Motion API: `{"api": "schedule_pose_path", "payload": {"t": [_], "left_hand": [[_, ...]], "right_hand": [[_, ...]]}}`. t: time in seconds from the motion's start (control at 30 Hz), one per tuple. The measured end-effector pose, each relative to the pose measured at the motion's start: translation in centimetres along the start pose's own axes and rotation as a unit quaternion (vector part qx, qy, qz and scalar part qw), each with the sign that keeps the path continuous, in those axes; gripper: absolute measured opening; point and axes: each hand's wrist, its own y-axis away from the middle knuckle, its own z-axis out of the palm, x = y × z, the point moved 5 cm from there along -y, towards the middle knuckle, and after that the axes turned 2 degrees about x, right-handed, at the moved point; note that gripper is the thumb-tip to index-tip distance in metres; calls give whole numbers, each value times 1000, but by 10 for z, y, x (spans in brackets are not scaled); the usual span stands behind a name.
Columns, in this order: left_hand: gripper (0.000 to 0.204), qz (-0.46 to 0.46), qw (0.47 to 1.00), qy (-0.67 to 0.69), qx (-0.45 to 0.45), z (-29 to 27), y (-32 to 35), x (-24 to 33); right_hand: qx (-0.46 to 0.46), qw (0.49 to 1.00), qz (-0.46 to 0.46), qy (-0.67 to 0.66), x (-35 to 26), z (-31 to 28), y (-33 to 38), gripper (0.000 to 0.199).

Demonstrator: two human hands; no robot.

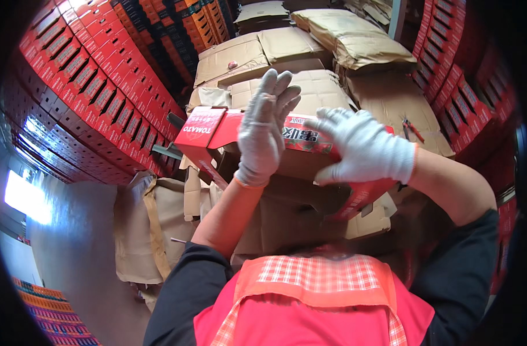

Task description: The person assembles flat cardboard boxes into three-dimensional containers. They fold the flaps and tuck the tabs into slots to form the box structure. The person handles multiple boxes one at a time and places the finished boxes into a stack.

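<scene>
A red printed cardboard box [201,128], partly folded up, stands in front of me with its brown inside facing my body. My left hand [261,131], in a white knit glove, is raised at the near side of the box with its fingers stretched upward and holding nothing. My right hand [364,147], gloved the same way, lies over the box's right part with fingers outstretched and thumb apart. Whether its palm presses on the cardboard I cannot tell. The two hands hide parts of the box's printed panel.
Red-handled pliers [413,131] lie on brown cardboard to the right. Flat brown paper-wrapped bundles [350,37] are piled at the back. Tall stacks of red boxes rise at the left [96,86] and right [442,52]. A brown wrapped bundle [131,230] sits at the left.
</scene>
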Motion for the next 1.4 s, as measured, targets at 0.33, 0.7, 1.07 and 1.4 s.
{"api": "schedule_pose_path", "payload": {"t": [0.33,0.7,1.07,1.4], "left_hand": [[131,-45,722,-651,-228,-42,164,51],[87,91,678,-651,-329,77,59,-5],[135,257,834,-481,-82,110,64,-86],[135,-69,914,-395,-52,97,78,-130]], "right_hand": [[120,878,67,-459,139,-5,0,63],[203,871,297,-334,259,274,58,26],[231,940,145,-206,76,-1,80,44],[94,989,94,-70,72,6,31,12]]}}
